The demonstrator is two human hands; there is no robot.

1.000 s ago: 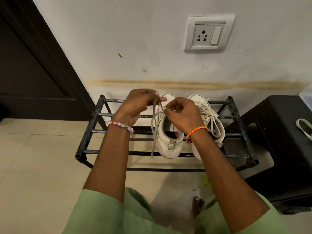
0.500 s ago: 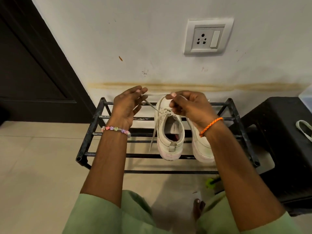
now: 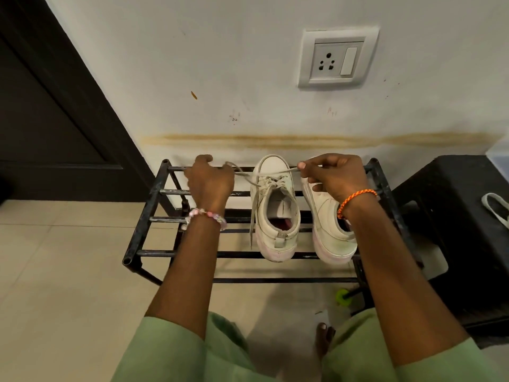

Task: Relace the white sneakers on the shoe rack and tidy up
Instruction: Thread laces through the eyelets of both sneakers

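Observation:
Two white sneakers stand side by side, toes toward the wall, on the black metal shoe rack (image 3: 143, 235). The left sneaker (image 3: 276, 216) has its white lace (image 3: 252, 176) crossed over the tongue. My left hand (image 3: 209, 181) grips one lace end out to the left. My right hand (image 3: 334, 175) pinches the other end out to the right, so the lace runs taut between them. A loose lace tail hangs down the left sneaker's side. The right sneaker (image 3: 327, 227) is partly hidden under my right wrist.
A black plastic stool (image 3: 454, 216) stands right of the rack with a white lace (image 3: 495, 209) lying on it. A dark door (image 3: 49, 119) is at the left. A wall socket (image 3: 337, 59) sits above. A small green object (image 3: 342, 295) lies under the rack.
My hands have pulled apart sideways from over the left sneaker, drawing the lace ends out and tightening the crossing. The right sneaker's side has come into view.

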